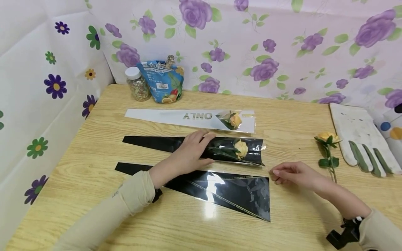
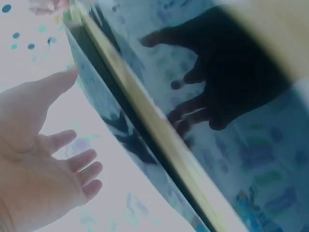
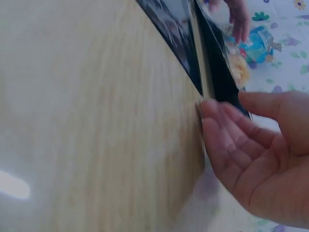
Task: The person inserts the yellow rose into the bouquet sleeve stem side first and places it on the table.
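My left hand (image 1: 190, 155) lies over the middle of a black flower sleeve (image 1: 149, 141) with a yellow rose (image 1: 241, 149) under its clear film. In the left wrist view its fingers (image 2: 87, 162) are spread and hold nothing; contact with the sleeve cannot be told. My right hand (image 1: 295, 175) is low beside the wide ends of the sleeves, its fingers loosely bent around nothing, as the right wrist view also shows. Nearer to me a flat black sleeve (image 1: 238, 193) with gold lines lies without a flower. Behind, a white sleeve (image 1: 160, 115) marked ONLY contains another rose (image 1: 235, 120).
At right lie a loose yellow rose (image 1: 328, 150) on its stem and a white and green work glove (image 1: 361, 132). Along the back stand a jar of granules (image 1: 139, 87) with a white lid and a blue bag (image 1: 163, 83) closed by a clip.
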Demonstrator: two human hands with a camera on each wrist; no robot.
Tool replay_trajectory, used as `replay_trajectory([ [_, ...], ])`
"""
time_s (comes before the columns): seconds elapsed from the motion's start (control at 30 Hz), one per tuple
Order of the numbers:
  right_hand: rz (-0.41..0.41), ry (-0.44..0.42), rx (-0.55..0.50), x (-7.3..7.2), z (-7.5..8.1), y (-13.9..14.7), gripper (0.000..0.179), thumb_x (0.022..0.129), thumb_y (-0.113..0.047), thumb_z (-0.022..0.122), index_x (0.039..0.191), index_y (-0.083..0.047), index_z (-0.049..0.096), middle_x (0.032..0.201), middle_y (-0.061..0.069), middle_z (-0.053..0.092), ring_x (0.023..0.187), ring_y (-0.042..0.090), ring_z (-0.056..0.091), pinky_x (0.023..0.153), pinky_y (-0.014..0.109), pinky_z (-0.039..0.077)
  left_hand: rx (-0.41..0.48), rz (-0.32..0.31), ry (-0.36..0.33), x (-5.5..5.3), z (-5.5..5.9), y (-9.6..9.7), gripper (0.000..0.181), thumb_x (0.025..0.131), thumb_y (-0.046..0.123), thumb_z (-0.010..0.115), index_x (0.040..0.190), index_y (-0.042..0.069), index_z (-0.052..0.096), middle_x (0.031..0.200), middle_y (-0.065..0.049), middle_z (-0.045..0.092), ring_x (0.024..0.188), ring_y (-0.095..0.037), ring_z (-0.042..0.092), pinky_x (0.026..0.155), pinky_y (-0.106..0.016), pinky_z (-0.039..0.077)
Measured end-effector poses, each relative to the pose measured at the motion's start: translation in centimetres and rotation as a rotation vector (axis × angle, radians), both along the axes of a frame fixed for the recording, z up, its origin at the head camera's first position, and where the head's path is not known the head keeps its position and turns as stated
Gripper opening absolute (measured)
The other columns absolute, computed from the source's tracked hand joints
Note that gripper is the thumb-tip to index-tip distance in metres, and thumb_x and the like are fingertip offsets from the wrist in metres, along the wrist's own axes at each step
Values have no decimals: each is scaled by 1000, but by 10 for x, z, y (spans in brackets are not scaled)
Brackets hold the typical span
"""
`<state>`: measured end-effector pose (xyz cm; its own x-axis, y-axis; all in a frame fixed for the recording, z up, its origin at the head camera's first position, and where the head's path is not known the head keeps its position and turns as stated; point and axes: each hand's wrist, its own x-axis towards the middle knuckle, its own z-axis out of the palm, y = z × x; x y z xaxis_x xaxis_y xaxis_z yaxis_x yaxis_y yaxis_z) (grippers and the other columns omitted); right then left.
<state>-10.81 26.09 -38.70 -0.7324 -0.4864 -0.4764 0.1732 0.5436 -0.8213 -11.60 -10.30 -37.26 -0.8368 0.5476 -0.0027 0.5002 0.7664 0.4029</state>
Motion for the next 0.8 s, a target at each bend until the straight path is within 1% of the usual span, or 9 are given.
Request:
replay_trajectory([
  [0.1, -6, -111, -22, 8, 2, 2, 47, 95, -29, 55, 125, 8, 52, 106, 14, 65, 92, 20, 64, 78, 31, 53, 48, -20, 97, 12, -1, 10, 57, 88, 32, 65, 136, 9, 43, 137, -13, 43, 127, -28, 39, 105, -45, 30],
  [0.17, -7, -200, -40, 12, 3, 4, 48, 95, -29, 55, 125, 8, 52, 107, 12, 65, 94, 20, 63, 79, 31, 52, 71, -37, 144, 21, -1, 18, 43, 90, 27, 63, 126, 8, 52, 124, -9, 53, 115, -23, 50, 97, -40, 40],
  [0.23, 6, -282, -75, 16, 4, 7, 47, 96, -29, 53, 126, 8, 51, 108, 12, 65, 95, 20, 64, 81, 32, 52, 74, -54, 162, 30, -2, 26, 28, 91, 24, 61, 114, 8, 59, 108, -4, 59, 98, -16, 57, 85, -34, 46],
  [0.33, 9, -412, -148, 20, 5, 10, 47, 97, -28, 51, 127, 8, 50, 110, 13, 65, 99, 21, 64, 84, 34, 52, 57, -86, 98, 43, -5, 39, 15, 93, 23, 57, 102, 12, 61, 92, 2, 59, 77, -8, 56, 69, -25, 48],
  [0.47, -3, -522, -244, 25, 4, 10, 48, 99, -25, 46, 131, 11, 45, 116, 16, 63, 106, 24, 62, 89, 36, 49, -10, -149, -54, 56, -7, 53, 13, 95, 27, 56, 96, 15, 59, 86, 6, 55, 67, -4, 50, 59, -19, 43],
  [0.53, -22, -540, -259, 27, 5, 7, 50, 100, -26, 45, 132, 12, 42, 118, 16, 61, 108, 25, 60, 92, 36, 47, -59, -176, -109, 59, -7, 59, 14, 94, 29, 56, 96, 15, 59, 88, 5, 55, 69, -3, 50, 59, -19, 43],
  [0.6, -48, -545, -261, 28, 7, 3, 52, 100, -27, 45, 133, 13, 40, 119, 15, 61, 109, 25, 59, 93, 36, 46, -103, -200, -136, 61, -7, 63, 16, 94, 29, 57, 99, 14, 59, 91, 4, 55, 74, -5, 52, 63, -19, 45],
  [0.7, -71, -540, -262, 30, 8, -2, 54, 99, -27, 46, 134, 14, 37, 122, 16, 59, 111, 25, 58, 95, 36, 45, -131, -213, -152, 62, -8, 65, 20, 93, 29, 58, 103, 12, 58, 95, 2, 55, 81, -7, 53, 69, -20, 46],
  [0.8, -76, -518, -252, 32, 7, -6, 55, 99, -27, 46, 135, 13, 37, 123, 15, 59, 112, 23, 58, 95, 35, 45, -129, -223, -163, 62, -11, 67, 20, 92, 28, 60, 103, 11, 56, 94, 2, 53, 83, -8, 52, 73, -20, 45],
])
